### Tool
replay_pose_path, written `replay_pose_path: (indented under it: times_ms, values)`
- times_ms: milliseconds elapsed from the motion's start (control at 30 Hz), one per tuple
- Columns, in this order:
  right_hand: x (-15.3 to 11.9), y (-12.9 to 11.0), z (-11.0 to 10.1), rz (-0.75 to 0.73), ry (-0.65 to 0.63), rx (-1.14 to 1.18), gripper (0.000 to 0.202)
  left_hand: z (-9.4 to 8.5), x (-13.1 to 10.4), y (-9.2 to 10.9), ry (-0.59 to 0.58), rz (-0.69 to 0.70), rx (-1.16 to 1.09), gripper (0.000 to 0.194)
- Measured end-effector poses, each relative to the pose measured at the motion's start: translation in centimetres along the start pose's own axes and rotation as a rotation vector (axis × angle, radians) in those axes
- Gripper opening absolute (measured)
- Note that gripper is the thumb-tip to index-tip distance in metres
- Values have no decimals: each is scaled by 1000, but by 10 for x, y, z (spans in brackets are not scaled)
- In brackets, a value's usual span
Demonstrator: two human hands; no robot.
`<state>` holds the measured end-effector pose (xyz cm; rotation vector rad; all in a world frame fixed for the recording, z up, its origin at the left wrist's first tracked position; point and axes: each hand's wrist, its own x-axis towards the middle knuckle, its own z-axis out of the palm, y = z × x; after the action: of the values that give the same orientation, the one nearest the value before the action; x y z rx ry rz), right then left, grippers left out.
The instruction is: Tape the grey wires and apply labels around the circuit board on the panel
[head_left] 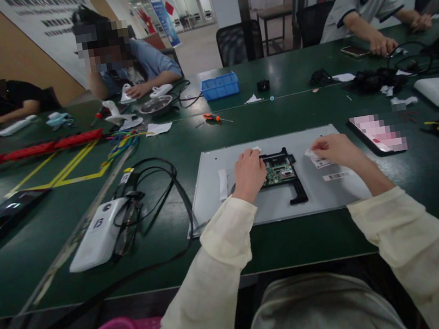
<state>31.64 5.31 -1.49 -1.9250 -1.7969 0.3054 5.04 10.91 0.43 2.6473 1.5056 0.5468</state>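
Observation:
A flat grey panel lies on the green table, with a black bracket and a green circuit board at its middle. My left hand rests at the left side of the bracket, its fingers bent together; what they hold, if anything, is hidden. Over the panel's right part, my right hand pinches a small white piece beside a printed label. A second label with a barcode sits just below. Left of my left hand is a white strip.
An orange screwdriver and a blue basket are beyond the panel. A phone lies to its right. White power bank and black cables are left. People sit across the table.

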Motion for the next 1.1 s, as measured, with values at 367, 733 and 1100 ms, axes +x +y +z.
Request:
replay_pose_path:
  times_ms: [367,733,1100]
  values:
    - [20,-29,5,-209,72,-86,25,4,2,-5,68,-36,-140,27]
    - [75,-88,45,-563,-107,-140,25,8,6,-12,42,-76,-141,19]
    - [82,-117,45,-637,-138,-411,24,8,5,-12,30,-81,-119,20]
